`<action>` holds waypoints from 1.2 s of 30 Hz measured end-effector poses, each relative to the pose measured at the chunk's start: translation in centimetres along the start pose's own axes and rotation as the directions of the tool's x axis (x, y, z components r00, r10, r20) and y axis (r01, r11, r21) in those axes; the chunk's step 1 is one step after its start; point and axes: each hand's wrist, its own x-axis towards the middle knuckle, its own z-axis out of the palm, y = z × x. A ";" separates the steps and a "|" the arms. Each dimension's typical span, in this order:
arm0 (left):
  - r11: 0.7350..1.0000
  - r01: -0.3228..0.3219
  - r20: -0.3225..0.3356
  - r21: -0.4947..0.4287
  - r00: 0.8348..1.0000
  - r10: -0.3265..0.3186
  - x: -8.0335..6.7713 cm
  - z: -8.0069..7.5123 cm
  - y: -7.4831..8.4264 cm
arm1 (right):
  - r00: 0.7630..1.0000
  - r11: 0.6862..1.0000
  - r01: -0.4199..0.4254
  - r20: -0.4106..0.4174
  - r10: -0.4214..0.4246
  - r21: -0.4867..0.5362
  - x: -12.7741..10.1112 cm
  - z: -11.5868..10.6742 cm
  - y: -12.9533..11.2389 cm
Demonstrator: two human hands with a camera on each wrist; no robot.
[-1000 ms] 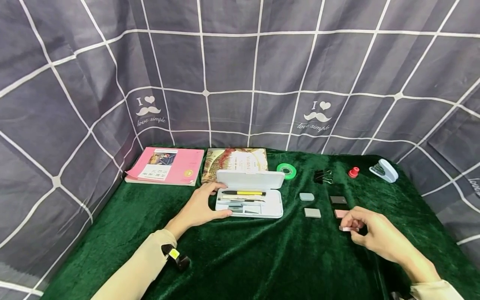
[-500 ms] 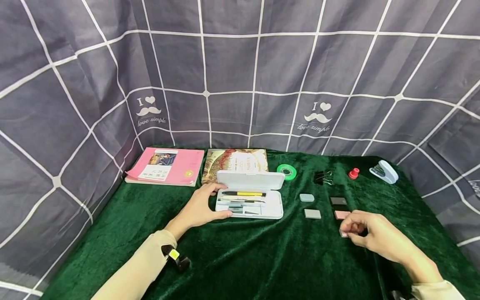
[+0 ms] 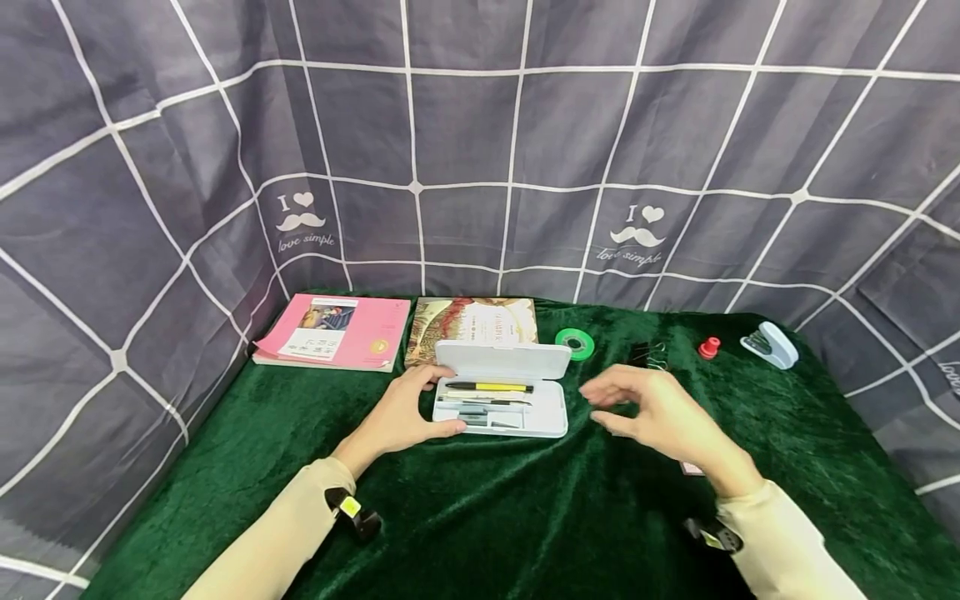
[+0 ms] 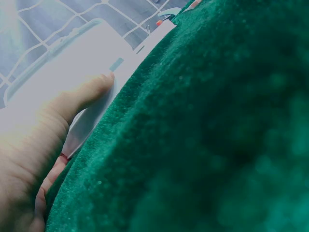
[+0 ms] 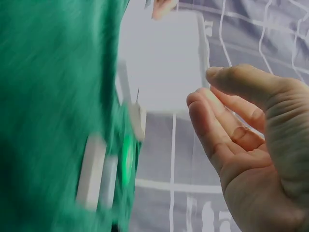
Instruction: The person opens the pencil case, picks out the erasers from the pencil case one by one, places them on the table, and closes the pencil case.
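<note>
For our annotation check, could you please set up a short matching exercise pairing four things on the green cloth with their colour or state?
Things:
1. pencil case
2. tape roll
3. left-hand book
4. right hand

Colour or state:
A. pink cover, lying flat
B. in the air, holding nothing
C. white, lid open, pens inside
D. green ring near the curtain

Pairs: 1-C, 2-D, 3-A, 4-B

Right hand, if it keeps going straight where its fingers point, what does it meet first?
Probably the open white pencil case: the right hand points left toward its right end, though its height above the cloth is unclear.
</note>
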 end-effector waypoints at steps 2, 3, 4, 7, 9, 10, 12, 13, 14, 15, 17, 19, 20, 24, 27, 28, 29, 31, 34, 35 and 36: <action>1.000 0.002 0.000 0.004 1.000 -0.002 0.0 0.0 0.1 | 1.000 1.000 -0.008 0.026 0.007 0.023 1.5 1.0 -0.4; 1.000 0.001 0.000 0.007 1.000 -0.001 0.1 0.0 0.1 | 0.999 0.999 -0.013 0.039 0.012 0.034 2.1 1.6 -0.6; 1.000 -0.001 0.000 0.009 1.000 0.001 0.1 0.1 0.2 | 0.999 0.999 -0.016 0.053 0.014 0.045 2.8 2.1 -0.8; 1.000 -0.005 -0.001 0.011 1.000 0.005 0.2 0.1 0.3 | 0.996 0.998 -0.016 0.091 0.010 0.067 4.4 3.5 -1.2; 1.000 -0.009 0.000 0.008 1.000 0.009 0.3 0.1 0.4 | 0.993 0.997 -0.010 0.116 0.001 0.075 5.2 4.4 -1.4; 1.000 -0.012 0.000 0.006 1.000 0.012 0.3 0.2 0.4 | 0.992 0.997 -0.006 0.130 -0.004 0.078 5.6 4.9 -1.4; 1.000 -0.017 -0.002 0.009 1.000 0.017 0.3 0.2 0.4 | 0.987 0.997 0.002 0.161 -0.016 0.084 6.2 5.8 -1.4; 1.000 -0.019 -0.004 0.010 1.000 0.019 0.3 0.2 0.4 | 0.984 0.996 0.008 0.177 -0.024 0.089 6.4 6.2 -1.4; 1.000 -0.022 -0.005 0.012 1.000 0.022 0.4 0.2 0.4 | 0.981 0.996 0.013 0.192 -0.030 0.091 6.7 6.6 -1.5; 1.000 -0.023 -0.008 0.015 1.000 0.024 0.4 0.2 0.4 | 0.977 0.996 0.014 0.209 -0.032 0.090 6.8 6.9 -1.5; 1.000 -0.023 -0.011 0.020 1.000 0.023 0.3 0.2 0.4 | 0.970 0.996 0.012 0.241 -0.033 0.087 7.1 7.5 -1.6; 1.000 -0.021 -0.010 0.023 1.000 0.021 0.3 0.1 0.4 | 0.962 0.998 0.015 0.271 -0.031 0.061 7.2 7.9 -1.8; 1.000 -0.020 -0.010 0.023 1.000 0.021 0.3 0.1 0.4 | 0.958 0.999 0.019 0.284 -0.030 0.042 7.3 8.1 -1.8; 0.999 -0.022 -0.011 0.025 1.000 0.023 0.2 0.0 0.4 | 0.945 0.996 0.072 0.324 -0.053 -0.048 7.6 8.6 -2.1; 0.999 -0.024 -0.014 0.026 1.000 0.025 0.2 -0.1 0.4 | 0.935 0.987 0.117 0.346 -0.073 -0.107 7.8 8.7 -2.4; 0.999 -0.024 -0.015 0.028 1.000 0.025 0.2 -0.1 0.4 | 0.933 0.984 0.127 0.353 -0.077 -0.122 7.9 8.8 -2.4; 0.999 -0.025 -0.015 0.026 1.000 0.025 0.2 -0.1 0.3 | 0.931 0.982 0.136 0.355 -0.081 -0.133 7.9 8.9 -2.5; 0.999 -0.024 -0.015 0.024 1.000 0.025 0.1 -0.1 0.3 | 0.931 0.980 0.136 0.357 -0.077 -0.144 8.1 9.0 -2.5; 1.000 -0.019 -0.010 0.014 1.000 0.019 0.1 -0.1 0.3 | 0.936 0.986 0.100 0.348 -0.049 -0.130 8.1 9.2 -2.6; 1.000 -0.016 -0.010 0.009 1.000 0.016 0.1 -0.1 0.2 | 0.939 0.989 0.084 0.343 -0.039 -0.120 8.1 9.3 -2.5; 1.000 -0.013 -0.009 0.007 1.000 0.013 0.1 0.0 0.2 | 0.940 0.992 0.069 0.341 -0.028 -0.108 8.1 9.3 -2.5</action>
